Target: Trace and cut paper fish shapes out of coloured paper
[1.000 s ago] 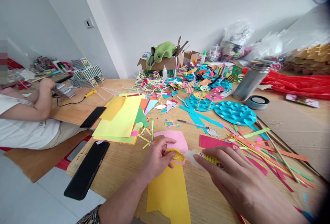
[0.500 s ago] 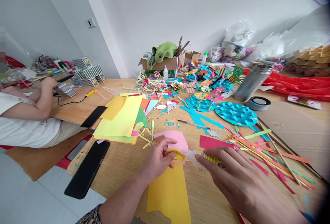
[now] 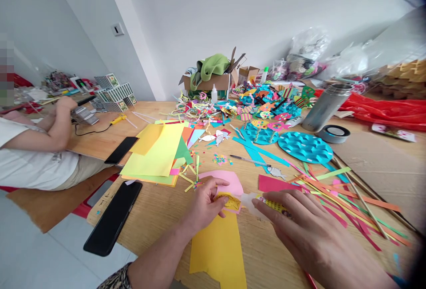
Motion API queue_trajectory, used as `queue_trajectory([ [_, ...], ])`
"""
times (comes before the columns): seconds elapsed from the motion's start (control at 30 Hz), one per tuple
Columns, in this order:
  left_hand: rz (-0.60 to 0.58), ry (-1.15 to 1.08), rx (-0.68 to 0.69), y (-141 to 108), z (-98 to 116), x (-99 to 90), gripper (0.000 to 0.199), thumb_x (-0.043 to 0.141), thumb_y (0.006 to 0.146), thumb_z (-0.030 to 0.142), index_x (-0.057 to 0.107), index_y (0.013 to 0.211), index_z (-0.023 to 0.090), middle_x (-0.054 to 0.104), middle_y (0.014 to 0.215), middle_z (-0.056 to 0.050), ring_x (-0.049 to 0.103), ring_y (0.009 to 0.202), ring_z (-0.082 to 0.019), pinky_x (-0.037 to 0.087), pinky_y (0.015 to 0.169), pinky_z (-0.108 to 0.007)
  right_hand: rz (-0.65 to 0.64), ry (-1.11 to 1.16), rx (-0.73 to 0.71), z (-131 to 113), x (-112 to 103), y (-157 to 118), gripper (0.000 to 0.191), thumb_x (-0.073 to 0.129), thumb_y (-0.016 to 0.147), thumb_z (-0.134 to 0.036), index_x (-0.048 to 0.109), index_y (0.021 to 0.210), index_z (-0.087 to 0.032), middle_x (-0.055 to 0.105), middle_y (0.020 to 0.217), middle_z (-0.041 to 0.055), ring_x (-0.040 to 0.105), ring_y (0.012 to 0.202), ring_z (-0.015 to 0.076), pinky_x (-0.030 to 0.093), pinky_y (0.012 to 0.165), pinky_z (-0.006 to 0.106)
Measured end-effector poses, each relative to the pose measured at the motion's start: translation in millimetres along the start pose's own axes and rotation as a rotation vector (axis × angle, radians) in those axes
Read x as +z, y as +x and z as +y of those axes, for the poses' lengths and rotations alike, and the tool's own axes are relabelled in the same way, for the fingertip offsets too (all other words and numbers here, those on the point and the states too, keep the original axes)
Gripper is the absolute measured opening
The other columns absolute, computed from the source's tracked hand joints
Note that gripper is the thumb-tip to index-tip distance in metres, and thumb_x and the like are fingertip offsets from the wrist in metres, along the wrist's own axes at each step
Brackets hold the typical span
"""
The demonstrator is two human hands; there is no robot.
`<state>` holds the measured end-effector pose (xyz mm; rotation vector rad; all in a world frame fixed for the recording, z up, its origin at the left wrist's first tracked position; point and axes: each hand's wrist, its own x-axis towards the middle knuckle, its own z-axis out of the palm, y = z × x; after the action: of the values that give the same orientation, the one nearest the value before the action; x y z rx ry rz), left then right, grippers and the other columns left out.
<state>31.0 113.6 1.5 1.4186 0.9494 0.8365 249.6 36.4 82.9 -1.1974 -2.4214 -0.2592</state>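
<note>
My left hand (image 3: 204, 204) pinches a small yellow paper fish cutout (image 3: 233, 202) with drawn dark lines. The fish lies over a piece of pink paper (image 3: 231, 179). In my right hand (image 3: 304, 224) is a glue bottle (image 3: 249, 202) with a translucent white end and a yellow patterned label. Its tip points left, close to the fish; whether it touches I cannot tell. Below my left hand lies a yellow paper sheet (image 3: 218, 249) with a torn-looking lower edge.
Stacked coloured paper (image 3: 153, 151) and two phones (image 3: 113, 218) lie to the left. Paper strips (image 3: 349, 205), a blue wavy disc (image 3: 304, 147) and a metal flask (image 3: 328, 107) are on the right. A cardboard box (image 3: 208, 83) stands behind. Another person (image 3: 36, 151) sits far left.
My left fingers have shifted very slightly at the fish, and the fish tilts a little. The glue bottle stays almost in place. The other person's hands have moved a little.
</note>
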Motion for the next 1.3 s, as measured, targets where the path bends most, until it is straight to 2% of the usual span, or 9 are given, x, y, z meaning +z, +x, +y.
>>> queue_trajectory([
  [0.13, -0.001, -0.011, 0.002, 0.3, 0.3, -0.2, 0.032, 0.064, 0.078, 0.028, 0.059, 0.108, 0.018, 0.036, 0.057, 0.009, 0.039, 0.046, -0.005, 0.052, 0.043, -0.020, 0.015, 0.009, 0.003, -0.8, -0.3, 0.5, 0.039, 0.037, 0.094, -0.015, 0.062, 0.123, -0.022, 0.065, 0.097, 0.0112, 0.059, 0.083, 0.0225, 0.049, 0.065, 0.033],
  [0.37, 0.026, -0.039, -0.022, 2.2, 5.7, 0.6, 0.035, 0.068, 0.073, 0.032, 0.059, 0.103, 0.016, 0.043, 0.058, 0.008, 0.043, 0.047, -0.006, 0.052, 0.042, -0.020, -0.063, 0.019, 0.025, 3.4, 4.0, -4.5, 0.042, 0.042, 0.092, -0.012, 0.056, 0.129, -0.022, 0.062, 0.106, 0.0113, 0.057, 0.091, 0.0231, 0.051, 0.073, 0.035],
  [0.5, 0.014, -0.078, -0.047, 2.6, 8.4, -0.2, 0.040, 0.072, 0.071, 0.038, 0.057, 0.101, 0.016, 0.046, 0.056, 0.008, 0.048, 0.047, -0.007, 0.051, 0.043, -0.021, -0.016, 0.034, 0.045, 4.3, 5.6, -6.3, 0.041, 0.044, 0.092, -0.014, 0.054, 0.131, -0.021, 0.061, 0.105, 0.0115, 0.058, 0.092, 0.0228, 0.052, 0.072, 0.034],
  [0.67, 0.041, -0.090, -0.089, 3.6, 9.7, -3.4, 0.038, 0.073, 0.069, 0.039, 0.059, 0.096, 0.016, 0.054, 0.058, 0.006, 0.046, 0.043, -0.006, 0.038, 0.038, -0.016, 0.030, 0.032, 0.111, 6.8, 7.8, -11.1, 0.039, 0.048, 0.092, -0.018, 0.055, 0.130, -0.021, 0.060, 0.108, 0.0124, 0.059, 0.093, 0.0237, 0.052, 0.072, 0.036],
  [0.83, 0.093, -0.181, -0.030, 5.4, 6.4, -5.3, 0.033, 0.078, 0.065, 0.030, 0.064, 0.092, 0.015, 0.063, 0.079, -0.001, 0.059, 0.065, -0.010, 0.045, 0.059, -0.020, 0.094, 0.046, 0.173, 9.9, 8.6, -13.4, 0.034, 0.048, 0.092, -0.021, 0.059, 0.124, -0.023, 0.059, 0.115, 0.0115, 0.060, 0.099, 0.0243, 0.052, 0.077, 0.036],
  [1.17, 0.123, -0.338, -0.067, 7.1, 4.1, -7.0, 0.031, 0.082, 0.062, 0.027, 0.072, 0.089, 0.016, 0.065, 0.076, -0.001, 0.060, 0.067, -0.011, 0.047, 0.066, -0.023, 0.191, 0.119, 0.209, 10.7, 5.9, -10.0, 0.037, 0.054, 0.089, -0.020, 0.058, 0.126, -0.026, 0.059, 0.117, 0.0097, 0.060, 0.102, 0.0240, 0.051, 0.080, 0.035],
  [1.3, 0.134, -0.427, -0.085, 7.9, 8.0, -6.9, 0.039, 0.084, 0.061, 0.027, 0.073, 0.097, 0.018, 0.069, 0.090, -0.003, 0.062, 0.077, -0.013, 0.049, 0.072, -0.024, 0.271, 0.184, 0.263, 8.6, 5.5, -4.8, 0.037, 0.057, 0.087, -0.021, 0.060, 0.124, -0.028, 0.060, 0.113, 0.0087, 0.061, 0.098, 0.0219, 0.052, 0.074, 0.030],
])
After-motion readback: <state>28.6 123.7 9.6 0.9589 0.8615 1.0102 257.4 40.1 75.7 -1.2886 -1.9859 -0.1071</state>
